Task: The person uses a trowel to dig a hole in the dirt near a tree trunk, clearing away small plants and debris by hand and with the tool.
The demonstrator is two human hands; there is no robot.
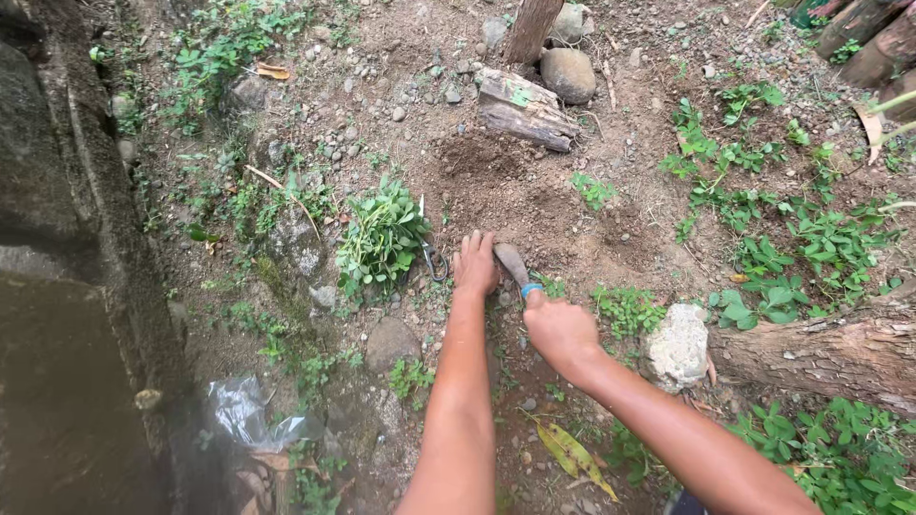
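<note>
Digging loose soil with my trowel.
Right hand wrapped tight round its handle; left hand flat, open, empty. Shallow scoops probably work best.

Outdoor garden plot: bare soil, weeds, stones, rotting log, tree trunk.

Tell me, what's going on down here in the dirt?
A person crouches over a patch of loose brown soil. Their right hand grips a small soil-caked trowel with a blue band on its handle, blade pointing into the ground. Their left hand rests flat on the soil beside the blade. A bundle of green leafy seedlings and a pair of scissors lie just to the left. A pale rough stone sits to the right.
</note>
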